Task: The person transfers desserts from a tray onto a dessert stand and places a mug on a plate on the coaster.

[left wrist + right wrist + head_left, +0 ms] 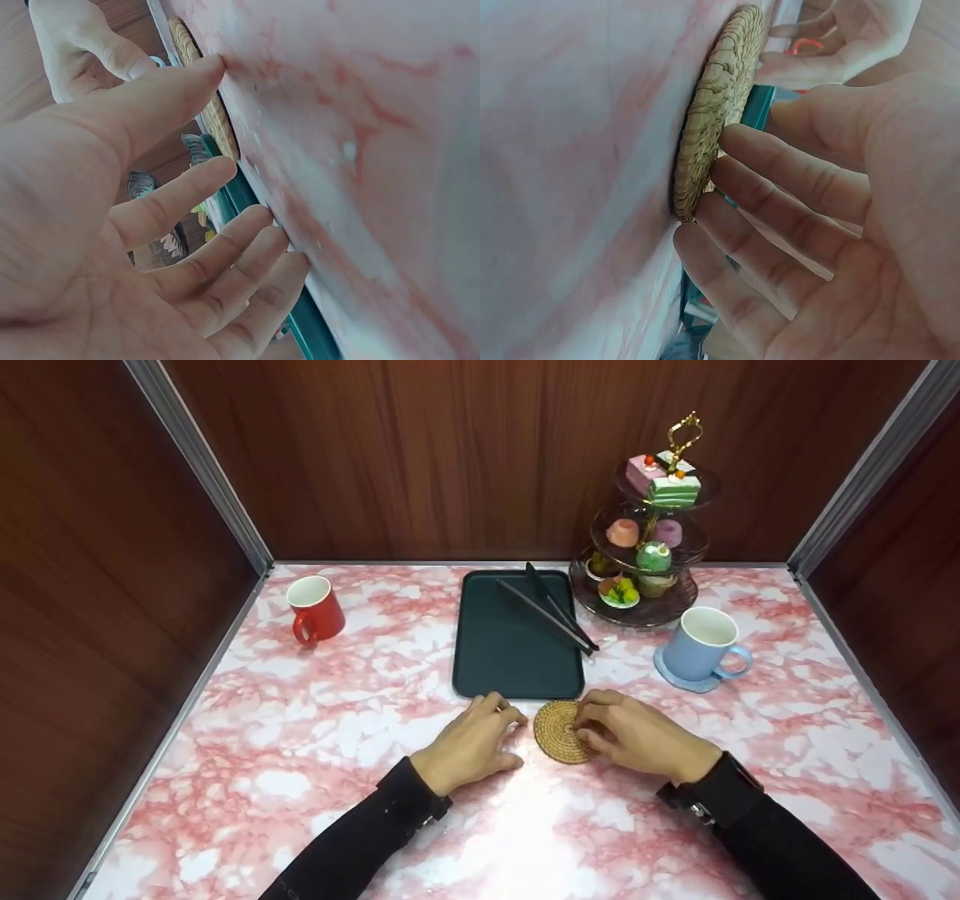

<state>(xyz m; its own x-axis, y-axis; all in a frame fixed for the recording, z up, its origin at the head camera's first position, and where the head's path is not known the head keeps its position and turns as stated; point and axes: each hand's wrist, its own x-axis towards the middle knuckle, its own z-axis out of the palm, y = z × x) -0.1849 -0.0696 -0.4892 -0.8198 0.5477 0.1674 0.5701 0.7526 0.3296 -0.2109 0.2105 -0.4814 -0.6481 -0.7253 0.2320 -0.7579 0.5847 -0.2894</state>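
A round woven coaster [559, 733] lies flat on the table, just in front of the dark green tray [495, 660]. My right hand [630, 735] is at the coaster's right side. In the right wrist view its fingertips [739, 139] reach the woven rim, with the thumb apart from them and nothing gripped. To the left of the coaster, a small gap away, my left hand [472, 742] rests with its fingertips near the table. Its fingers are loosely extended and hold nothing, as the left wrist view shows.
Black tongs [551, 615] lie across the tray's right edge. Behind stands a tiered stand [637, 615] with several cakes. A blue mug [694, 649] sits on a blue coaster [686, 684] at the right. The red mug [321, 613] is at the back left. Wooden walls surround the table.
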